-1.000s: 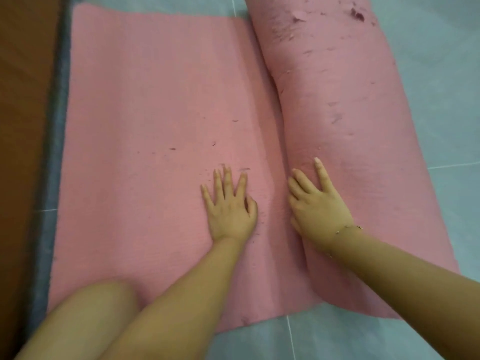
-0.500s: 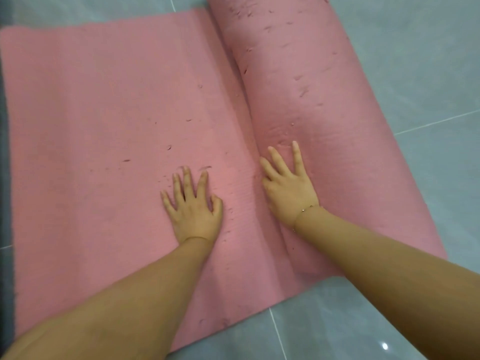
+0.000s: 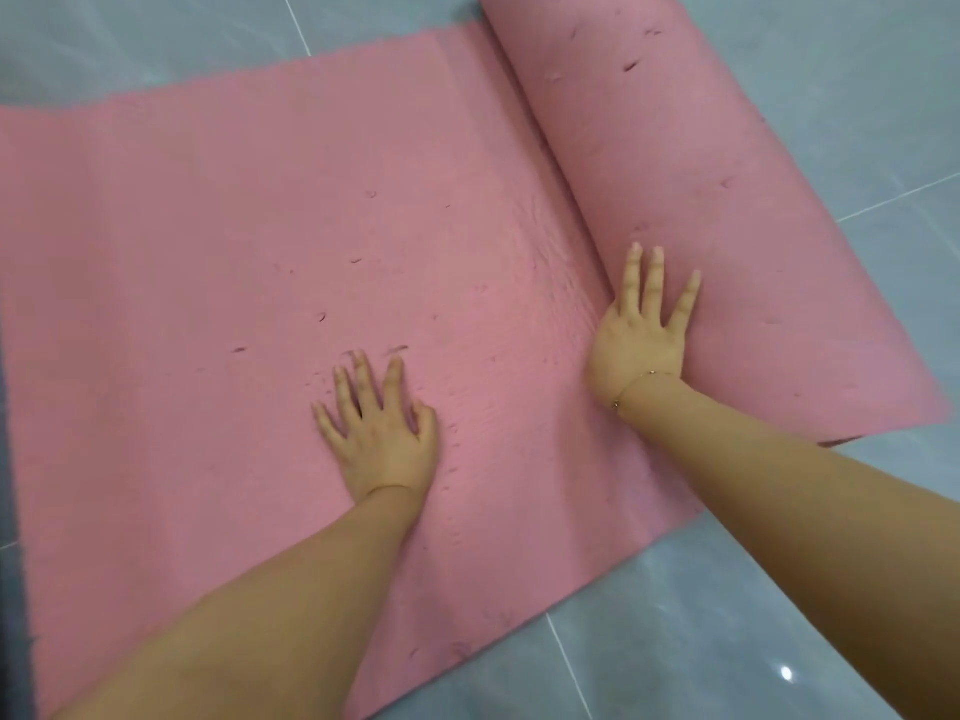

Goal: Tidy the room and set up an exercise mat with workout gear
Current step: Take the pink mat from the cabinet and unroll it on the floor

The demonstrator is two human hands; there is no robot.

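L hand [image 3: 382, 441] palm down, fingers [image 3: 358, 376] spread, R hand [image 3: 636, 337] flat, fingers straight, both forearms extended

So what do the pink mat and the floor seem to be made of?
Mat: probably soft foam, matte; small nicks and gouges pit its surface, and it dimples near the right hand. Floor: likely glazed tile, grey and glossy, with grout lines and a light reflection.

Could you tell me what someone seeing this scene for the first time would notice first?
The pink exercise mat dominates the view, spread flat over the grey tiled floor, with its rolled part lying at the upper right. The left hand presses on the flat part near the middle, fingers spread, while the right hand pushes against the roll. Small nicks dot the mat's surface.
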